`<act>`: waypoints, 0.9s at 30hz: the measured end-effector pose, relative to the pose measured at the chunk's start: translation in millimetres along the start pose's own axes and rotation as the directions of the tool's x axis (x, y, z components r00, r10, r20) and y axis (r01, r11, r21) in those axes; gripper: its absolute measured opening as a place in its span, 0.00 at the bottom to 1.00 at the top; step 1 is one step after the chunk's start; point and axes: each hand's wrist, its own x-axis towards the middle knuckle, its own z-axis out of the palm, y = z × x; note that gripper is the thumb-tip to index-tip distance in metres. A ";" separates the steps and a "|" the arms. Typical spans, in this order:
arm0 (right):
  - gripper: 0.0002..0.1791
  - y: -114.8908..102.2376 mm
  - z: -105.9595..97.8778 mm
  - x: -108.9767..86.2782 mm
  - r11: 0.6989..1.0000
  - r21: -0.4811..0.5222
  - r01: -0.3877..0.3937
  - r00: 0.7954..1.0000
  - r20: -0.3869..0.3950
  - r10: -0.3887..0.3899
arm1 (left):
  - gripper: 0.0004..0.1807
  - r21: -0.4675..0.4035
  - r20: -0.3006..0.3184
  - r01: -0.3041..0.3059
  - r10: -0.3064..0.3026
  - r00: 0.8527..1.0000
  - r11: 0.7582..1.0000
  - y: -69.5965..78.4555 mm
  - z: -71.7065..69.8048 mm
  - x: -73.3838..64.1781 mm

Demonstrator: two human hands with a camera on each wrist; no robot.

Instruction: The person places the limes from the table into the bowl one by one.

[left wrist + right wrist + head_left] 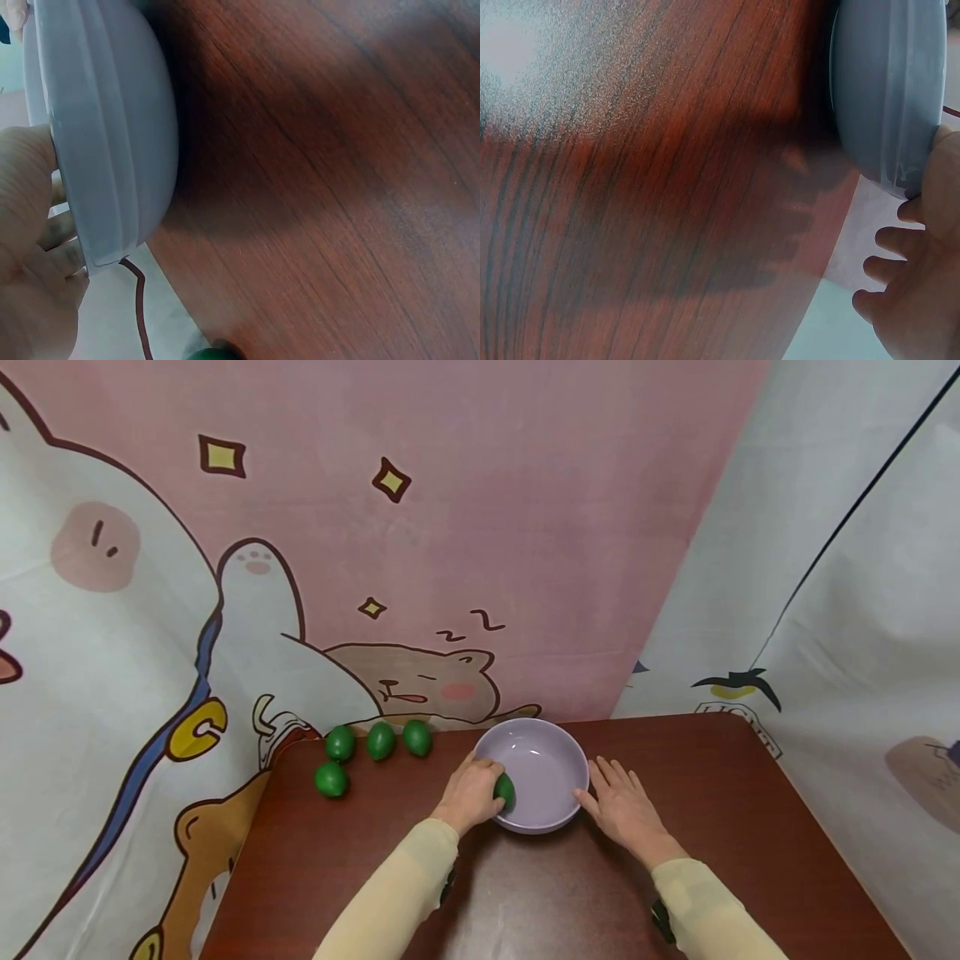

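Observation:
A lilac bowl [546,781] stands upright near the table's back edge. At its left rim my left hand [469,792] holds a green lime [506,791] just inside the bowl. The left wrist view shows the thumb and fingers [60,232] at the rim, while the lime is hidden there. Over on the right side, my right hand [624,803] has its fingers extended and spread, with the thumb right at the bowl's rim. In the right wrist view those fingers [900,241] stick out beyond the bowl's wall [881,82].
Several more green limes [381,741] lie at the table's back left corner. The brown wooden table [525,893] stretches to both sides of the bowl. Behind it hangs a cartoon-printed cloth [570,552], meeting the table's back edge.

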 end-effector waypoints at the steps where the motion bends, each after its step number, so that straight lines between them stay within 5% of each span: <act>1: 0.40 0.0 0.1 -0.1 1.000 -0.002 0.002 1.000 -0.002 -0.002 | 0.22 0.000 -0.001 0.000 0.000 1.000 1.000 0.1 -0.1 -0.1; 14: 0.40 -1.0 0.3 0.0 1.000 0.003 0.005 1.000 0.001 -0.005 | 0.23 -0.019 0.011 0.004 -0.004 1.000 1.000 -0.2 -0.5 -2.5; 27: 0.40 1.9 2.4 0.3 1.000 -0.007 0.005 1.000 -0.004 -0.005 | 0.23 -0.080 -0.074 -0.031 0.025 0.997 0.996 -7.4 -3.1 -10.8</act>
